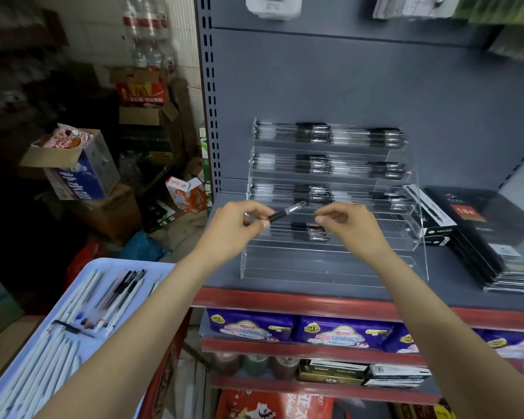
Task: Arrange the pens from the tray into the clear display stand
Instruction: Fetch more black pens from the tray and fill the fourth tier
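Here, a light, stiff, slick pen is being pinched mid-barrel by the left hand before the stand; the right hand, fingertips pressed together, is holding nothing visible.

There was one view only, from a wide-angle camera worn on the person's head. It looked forward and down, from just above and behind the two outstretched forearms, so that the left hand and the right hand sat near the middle of the picture. It faced the grey back panel of a shop shelf, close enough that the clear display stand filled the centre. The wide lens bent the edges: the tray lay near at the lower left, stacked cardboard boxes stood farther off at the left, and lower shelves showed underneath.
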